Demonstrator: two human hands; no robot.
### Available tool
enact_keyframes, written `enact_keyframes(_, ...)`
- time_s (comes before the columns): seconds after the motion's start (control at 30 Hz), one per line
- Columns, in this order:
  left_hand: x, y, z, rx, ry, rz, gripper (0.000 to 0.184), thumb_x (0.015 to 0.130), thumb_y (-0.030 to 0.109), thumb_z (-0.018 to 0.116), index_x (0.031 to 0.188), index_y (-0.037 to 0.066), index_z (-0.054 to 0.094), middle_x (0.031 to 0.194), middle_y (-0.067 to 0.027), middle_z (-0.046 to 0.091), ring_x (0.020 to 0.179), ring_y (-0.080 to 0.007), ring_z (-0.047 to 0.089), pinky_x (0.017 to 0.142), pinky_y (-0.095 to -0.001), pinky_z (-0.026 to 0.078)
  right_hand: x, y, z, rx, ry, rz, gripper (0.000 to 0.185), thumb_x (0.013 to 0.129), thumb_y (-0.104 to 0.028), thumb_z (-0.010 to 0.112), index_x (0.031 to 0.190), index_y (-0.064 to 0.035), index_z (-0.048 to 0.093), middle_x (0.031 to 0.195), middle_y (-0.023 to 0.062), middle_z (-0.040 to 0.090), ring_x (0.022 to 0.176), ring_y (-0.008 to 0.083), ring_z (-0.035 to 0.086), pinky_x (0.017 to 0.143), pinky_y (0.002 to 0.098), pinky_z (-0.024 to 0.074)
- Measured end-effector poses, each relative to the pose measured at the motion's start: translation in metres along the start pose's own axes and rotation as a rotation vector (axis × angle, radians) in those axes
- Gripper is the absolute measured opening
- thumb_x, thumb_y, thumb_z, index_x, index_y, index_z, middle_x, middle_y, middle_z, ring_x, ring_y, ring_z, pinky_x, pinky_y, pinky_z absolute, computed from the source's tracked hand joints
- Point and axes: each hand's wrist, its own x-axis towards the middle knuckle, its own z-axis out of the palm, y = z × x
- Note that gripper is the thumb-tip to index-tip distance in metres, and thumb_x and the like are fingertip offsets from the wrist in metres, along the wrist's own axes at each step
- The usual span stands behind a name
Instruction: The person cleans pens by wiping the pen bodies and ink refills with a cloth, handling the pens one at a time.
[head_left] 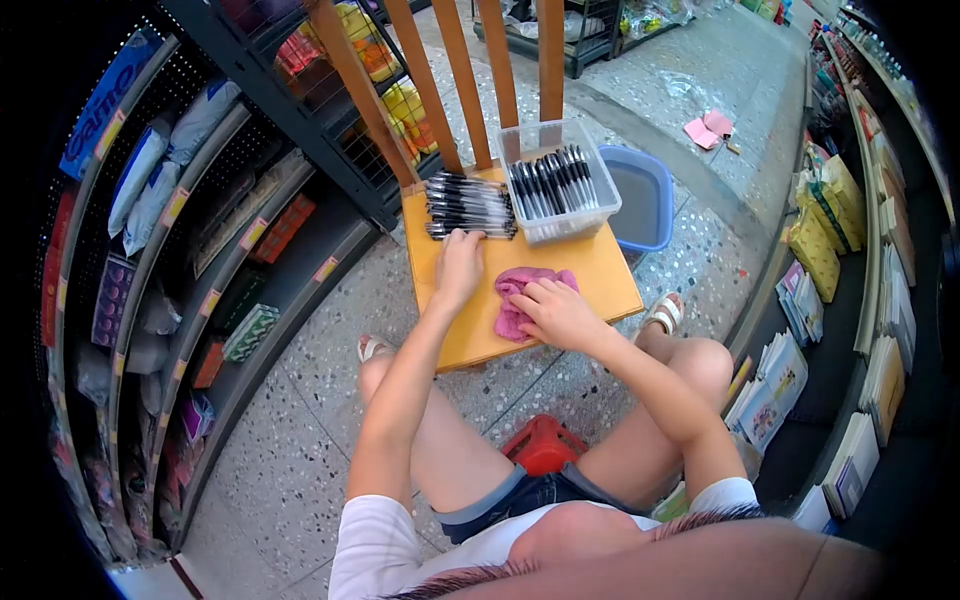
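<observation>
My left hand (461, 268) is at the near edge of a pile of black-and-clear pens (468, 203) on the wooden chair seat (450, 335). Its fingers are pressed together on the lowest pen. On a crumpled pink cloth (515, 300) rests my right hand (548, 308), its fingers bent over the fabric. Behind the cloth, a clear plastic box (570, 228) holds many upright, leaning pens (550, 184). The pile lies just left of this box.
A blue basin (645, 205) with greyish water stands on the floor behind the chair's right side. Shelves of goods (240, 235) curve along the left, and booklet racks (770, 385) line the right. Pink paper (708, 129) lies farther back. A red stool (543, 446) is beneath me.
</observation>
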Motion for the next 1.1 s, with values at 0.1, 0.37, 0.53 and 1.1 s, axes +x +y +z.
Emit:
enact_keyframes(0.1,0.017,0.002,-0.006,0.010,0.081,0.051,0.015,0.080,0.007,0.057,0.094,0.004,0.062,0.089,-0.0146,0.055,0.090,-0.0330,0.053,0.079,-0.0401,0.043,0.001,0.002,-0.001,0.001,-0.019,-0.010,0.039,0.071,-0.021,0.067,0.105,-0.0059,0.056,0.093,0.0084,0.054,0.093,0.0261,0.052,0.079,0.0370,0.0441)
enact_keyframes(0.37,0.105,-0.030,0.027,0.182,0.076,0.206,0.032,0.087,0.025,0.050,0.110,0.004,0.058,0.120,-0.0147,0.053,0.117,-0.0314,0.044,0.098,-0.0428,0.033,0.005,0.005,0.000,0.011,-0.016,-0.016,0.039,0.070,-0.021,0.068,0.105,-0.0061,0.057,0.091,0.0076,0.053,0.090,0.0252,0.052,0.078,0.0358,0.0452)
enact_keyframes(0.53,0.104,-0.022,0.030,0.330,-0.130,0.086,0.045,0.092,0.039,0.038,0.122,0.009,0.052,0.133,-0.0112,0.046,0.128,-0.0276,0.035,0.103,-0.0539,0.021,0.006,0.005,-0.004,0.034,-0.048,0.005,0.036,0.071,-0.020,0.067,0.103,-0.0061,0.057,0.092,0.0084,0.054,0.092,0.0258,0.053,0.078,0.0366,0.0456)
enact_keyframes(1.1,0.038,-0.004,0.028,0.355,0.007,0.056,0.049,0.090,0.036,0.041,0.131,0.009,0.044,0.139,-0.0125,0.038,0.131,-0.0288,0.030,0.105,-0.0545,0.015,0.004,0.006,-0.008,-0.029,-0.064,-0.057,0.033,0.073,-0.018,0.064,0.104,-0.0057,0.057,0.090,0.0075,0.054,0.087,0.0245,0.054,0.077,0.0356,0.0456)
